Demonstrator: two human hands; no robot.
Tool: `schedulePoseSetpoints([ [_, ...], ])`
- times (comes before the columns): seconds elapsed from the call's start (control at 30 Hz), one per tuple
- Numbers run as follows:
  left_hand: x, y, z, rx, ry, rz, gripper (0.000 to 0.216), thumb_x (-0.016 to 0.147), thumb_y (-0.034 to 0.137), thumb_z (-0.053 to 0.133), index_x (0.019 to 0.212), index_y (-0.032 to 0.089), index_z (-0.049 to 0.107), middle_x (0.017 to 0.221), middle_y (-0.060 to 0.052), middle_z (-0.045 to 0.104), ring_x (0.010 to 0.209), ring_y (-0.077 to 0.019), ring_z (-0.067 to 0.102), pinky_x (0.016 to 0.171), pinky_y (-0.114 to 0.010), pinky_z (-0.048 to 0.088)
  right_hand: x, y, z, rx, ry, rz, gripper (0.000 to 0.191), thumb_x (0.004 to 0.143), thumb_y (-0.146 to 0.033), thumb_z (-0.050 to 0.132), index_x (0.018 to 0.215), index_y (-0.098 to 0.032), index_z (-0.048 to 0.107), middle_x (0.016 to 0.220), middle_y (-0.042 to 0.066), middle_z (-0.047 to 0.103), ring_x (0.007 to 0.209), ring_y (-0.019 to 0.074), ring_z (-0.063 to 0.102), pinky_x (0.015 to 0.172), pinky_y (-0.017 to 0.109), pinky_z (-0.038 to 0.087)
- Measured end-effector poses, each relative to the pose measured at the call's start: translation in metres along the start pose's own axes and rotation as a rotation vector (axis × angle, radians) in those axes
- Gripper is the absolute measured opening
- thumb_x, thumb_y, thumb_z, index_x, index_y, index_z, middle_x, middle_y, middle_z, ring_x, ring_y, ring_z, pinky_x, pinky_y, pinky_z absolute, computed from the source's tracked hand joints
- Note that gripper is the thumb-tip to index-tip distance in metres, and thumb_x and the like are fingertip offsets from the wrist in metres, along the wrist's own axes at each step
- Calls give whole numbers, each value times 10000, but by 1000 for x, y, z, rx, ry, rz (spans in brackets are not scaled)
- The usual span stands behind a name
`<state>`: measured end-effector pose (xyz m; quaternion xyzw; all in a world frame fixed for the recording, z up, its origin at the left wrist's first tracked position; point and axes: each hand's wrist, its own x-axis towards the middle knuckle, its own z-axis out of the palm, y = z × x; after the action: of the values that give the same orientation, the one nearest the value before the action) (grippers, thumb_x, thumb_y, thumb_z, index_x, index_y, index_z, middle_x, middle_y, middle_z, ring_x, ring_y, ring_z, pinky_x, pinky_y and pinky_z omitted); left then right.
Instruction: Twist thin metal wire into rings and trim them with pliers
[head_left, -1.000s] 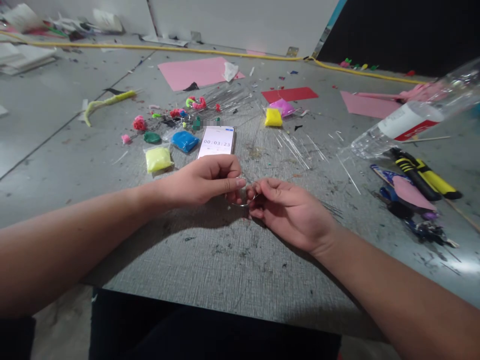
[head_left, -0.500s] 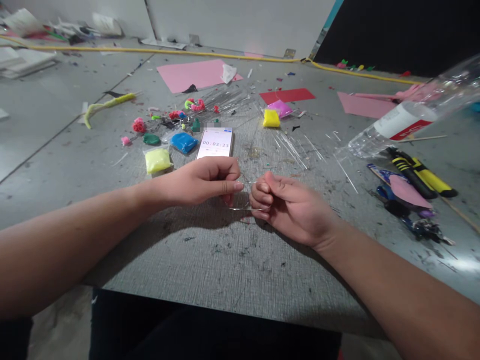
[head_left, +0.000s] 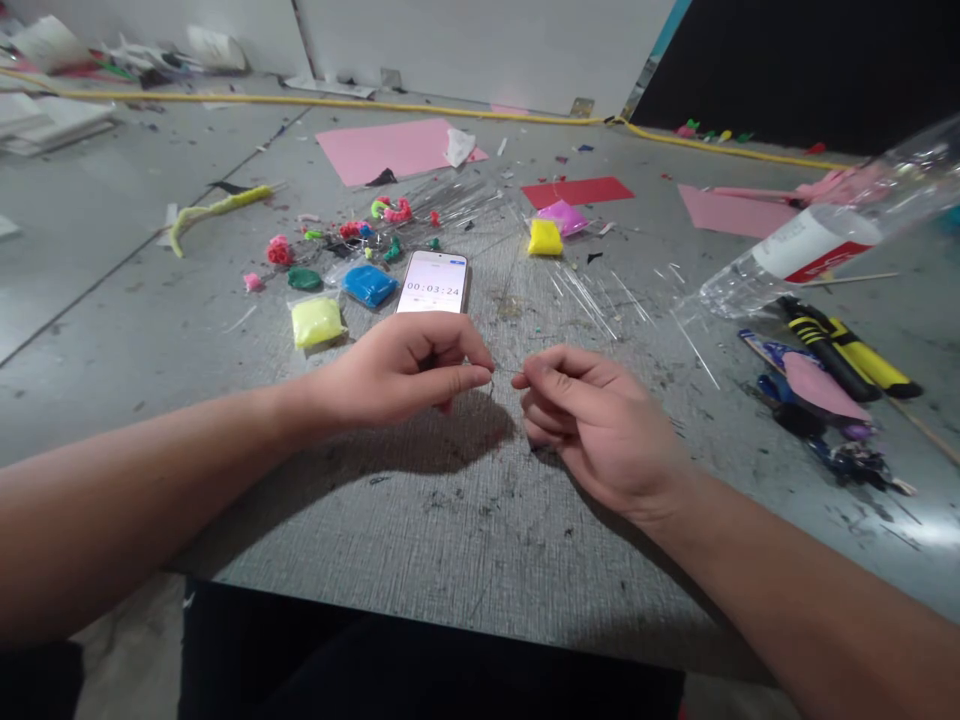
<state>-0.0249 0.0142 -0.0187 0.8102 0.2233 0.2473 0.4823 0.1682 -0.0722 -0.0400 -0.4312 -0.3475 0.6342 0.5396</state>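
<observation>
My left hand [head_left: 412,368] hovers over the near middle of the table, thumb and forefinger pinched at one end of a thin wire [head_left: 505,372]. Facing it, my right hand [head_left: 592,420] pinches the same wire between thumb and forefinger, its other fingers curled in. Only a short, faint stretch of the wire shows across the small gap between the fingertips. Just behind my left hand lies a phone [head_left: 433,283] with a running timer on its screen, its lower end hidden by the hand. More thin straight wires [head_left: 585,298] are scattered beyond my right hand.
Left of the phone are packets of blue clay [head_left: 370,286] and pale yellow clay [head_left: 316,322]. A yellow clay packet [head_left: 545,238] lies farther back. On the right are a plastic bottle [head_left: 795,250] and yellow-black pliers [head_left: 847,350]. Pink paper [head_left: 390,152] lies behind.
My hands have drawn slightly apart. The bent loop of wire that hung between them no longer shows; a short thin stretch spans the fingertips. The timer went from 03:23 to 03:24.
</observation>
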Motion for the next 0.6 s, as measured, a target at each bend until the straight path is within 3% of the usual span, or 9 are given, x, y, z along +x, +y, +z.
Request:
schedulePoseSetpoints([
  [0.07,0,-1,-1,40,13,6,62,885,130,644,831,159,649,584,45,569,507,-87,608,473,-176,466,0,-2,-2,-102,9,36,233,846,-382,773,739,-193,689,458,-100,310,418,58,241,424,244,184],
  [0.2,1,-6,-1,111,-13,32,48,905,159,624,877,165,663,594,39,594,524,-95,604,498,-194,460,0,-4,-5,-330,-22,-13,210,913,-381,672,815,-195,670,473,-83,398,422,77,341,423,248,233],
  [0.37,1,-8,0,193,-89,125,57,892,170,632,862,167,681,675,9,679,597,-101,616,574,-208,487,-1,-3,-6,-631,-100,-217,146,936,-342,637,948,-197,652,607,-60,514,514,94,463,481,250,349],
  [0.6,1,-4,-6,197,-215,-23,66,881,190,647,843,159,691,608,11,668,545,-104,600,506,-199,441,-2,-8,-9,-1046,-194,-526,77,954,-212,604,895,-178,640,613,-50,547,549,96,464,558,273,348],
])
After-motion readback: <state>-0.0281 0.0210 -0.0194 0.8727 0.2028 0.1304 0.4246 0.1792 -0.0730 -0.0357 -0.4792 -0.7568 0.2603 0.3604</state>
